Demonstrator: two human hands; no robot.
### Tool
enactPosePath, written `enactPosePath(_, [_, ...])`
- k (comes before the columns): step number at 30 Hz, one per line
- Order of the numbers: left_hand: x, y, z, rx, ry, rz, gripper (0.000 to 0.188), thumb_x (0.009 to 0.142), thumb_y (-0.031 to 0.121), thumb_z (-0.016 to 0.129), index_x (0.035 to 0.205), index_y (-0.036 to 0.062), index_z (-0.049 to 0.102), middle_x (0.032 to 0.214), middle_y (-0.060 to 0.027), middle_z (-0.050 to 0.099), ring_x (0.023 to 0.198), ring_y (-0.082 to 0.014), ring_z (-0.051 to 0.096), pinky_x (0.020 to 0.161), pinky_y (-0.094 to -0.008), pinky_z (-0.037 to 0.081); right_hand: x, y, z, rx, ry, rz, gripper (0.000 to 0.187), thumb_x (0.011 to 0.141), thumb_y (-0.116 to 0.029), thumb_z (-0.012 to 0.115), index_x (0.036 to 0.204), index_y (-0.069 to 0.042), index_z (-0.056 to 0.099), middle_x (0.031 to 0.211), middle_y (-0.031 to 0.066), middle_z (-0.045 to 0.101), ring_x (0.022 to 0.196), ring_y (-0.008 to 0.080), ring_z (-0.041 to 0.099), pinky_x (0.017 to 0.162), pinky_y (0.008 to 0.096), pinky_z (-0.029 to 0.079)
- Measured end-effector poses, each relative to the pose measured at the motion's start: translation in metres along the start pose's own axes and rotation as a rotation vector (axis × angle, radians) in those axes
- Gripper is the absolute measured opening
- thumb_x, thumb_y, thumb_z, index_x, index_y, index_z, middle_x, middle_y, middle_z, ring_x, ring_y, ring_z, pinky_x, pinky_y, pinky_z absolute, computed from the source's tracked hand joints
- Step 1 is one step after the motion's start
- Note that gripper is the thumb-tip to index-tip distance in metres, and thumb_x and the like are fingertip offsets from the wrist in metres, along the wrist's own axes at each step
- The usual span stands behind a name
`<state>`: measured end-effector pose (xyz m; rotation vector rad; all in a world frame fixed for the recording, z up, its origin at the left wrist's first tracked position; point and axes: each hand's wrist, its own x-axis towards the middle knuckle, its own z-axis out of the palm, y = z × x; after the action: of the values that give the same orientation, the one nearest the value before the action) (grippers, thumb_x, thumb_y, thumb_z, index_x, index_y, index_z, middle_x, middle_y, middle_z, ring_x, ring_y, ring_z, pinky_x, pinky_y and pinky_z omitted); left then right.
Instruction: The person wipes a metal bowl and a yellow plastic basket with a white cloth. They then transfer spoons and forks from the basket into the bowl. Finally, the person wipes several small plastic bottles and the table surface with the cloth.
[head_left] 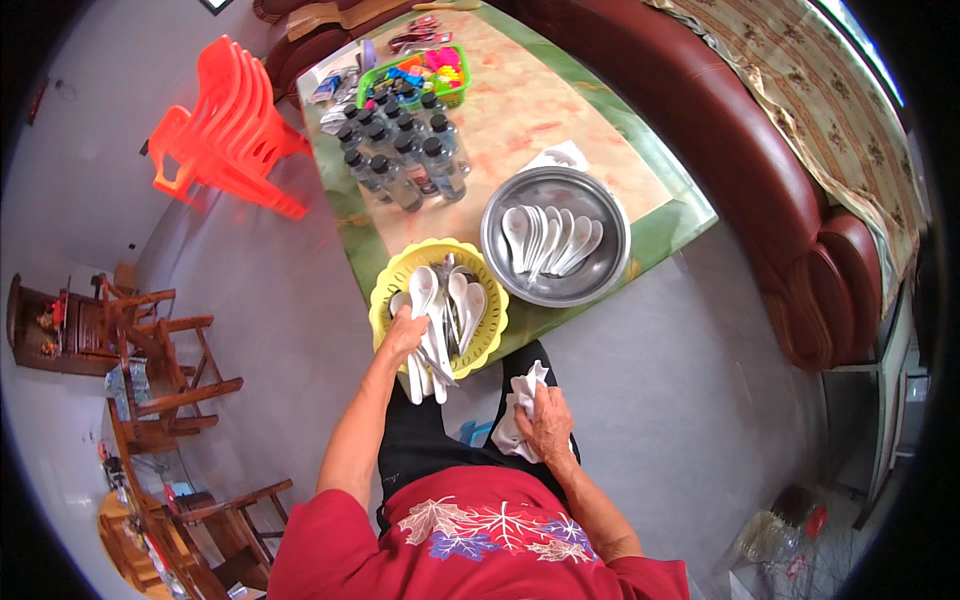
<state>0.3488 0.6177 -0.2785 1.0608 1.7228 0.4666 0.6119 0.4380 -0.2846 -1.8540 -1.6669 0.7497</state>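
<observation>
While the left hand (403,335) grips spoons (430,345) at the near yellow basket (385,290), the right hand (545,420) clutches a cloth (518,400); wiping one spoon seems due, needing it brought to the cloth.

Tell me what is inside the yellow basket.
The yellow basket holds white soup spoons and some metal cutlery. The left hand reaches in, covering part of the pile; the basket's bottom is hidden.

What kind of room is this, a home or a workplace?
Most likely a home living room: a dark red sofa beside a low table, wooden chairs, and spoons in a metal basin.
</observation>
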Motion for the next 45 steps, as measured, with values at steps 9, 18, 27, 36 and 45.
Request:
enactPosePath(9, [-0.007, 0.074, 0.086, 0.445, 0.09, 0.602, 0.017, 0.082, 0.015, 0.054, 0.086, -0.0006, 0.05, 0.082, -0.0215, 0.053, 0.077, -0.0344, 0.058, 0.068, -0.043, 0.047, 0.004, 0.001, -0.007, 0.028, -0.024, 0.017, 0.047, 0.073, -0.022, 0.07, 0.112, -0.004, 0.052, 0.092, 0.0166, 0.051, 0.083, 0.0344, 0.055, 0.067, 0.0434, 0.047])
enactPosePath(18, [0.075, 0.096, 0.15, 0.523, 0.004, 0.393, 0.035, 0.089, 0.024, 0.044, 0.082, -0.0083, 0.056, 0.094, -0.0346, 0.055, 0.089, -0.0428, 0.059, 0.082, -0.0463, 0.046, 0.01, 0.006, -0.011, 0.073, -0.009, 0.042, 0.046, 0.072, -0.022, 0.07, 0.111, -0.004, 0.053, 0.093, 0.0164, 0.052, 0.084, 0.0338, 0.056, 0.068, 0.0423, 0.047])
enactPosePath(27, [0.059, 0.149, 0.142, 0.285, -0.208, -0.003, 0.044, 0.088, 0.027, 0.038, 0.064, -0.0046, 0.055, 0.051, -0.0139, 0.056, 0.036, -0.0229, 0.05, 0.035, -0.0356, 0.041, 0.015, 0.006, -0.012, 0.115, -0.023, 0.07, 0.048, 0.072, -0.019, 0.07, 0.114, -0.004, 0.052, 0.091, 0.0165, 0.052, 0.082, 0.0339, 0.055, 0.067, 0.0423, 0.047])
enactPosePath(36, [0.061, 0.166, 0.149, 0.617, -0.197, 0.265, 0.041, 0.09, 0.028, 0.045, 0.074, -0.0084, 0.057, 0.055, -0.0219, 0.059, 0.048, -0.0323, 0.062, 0.052, -0.0424, 0.053, 0.015, 0.008, -0.012, 0.129, -0.006, 0.061, 0.044, 0.074, -0.018, 0.068, 0.114, -0.007, 0.052, 0.093, 0.016, 0.052, 0.082, 0.0343, 0.055, 0.067, 0.0428, 0.046])
enactPosePath(45, [0.027, 0.15, 0.094, 0.705, 0.235, 0.412, 0.032, 0.082, 0.036, 0.061, 0.085, 0.0038, 0.063, 0.078, -0.0227, 0.064, 0.077, -0.0409, 0.062, 0.069, -0.0482, 0.049, 0.012, 0.007, -0.007, 0.123, 0.032, 0.066, 0.045, 0.072, -0.016, 0.069, 0.113, -0.005, 0.053, 0.089, 0.0152, 0.052, 0.081, 0.0334, 0.054, 0.067, 0.042, 0.046])
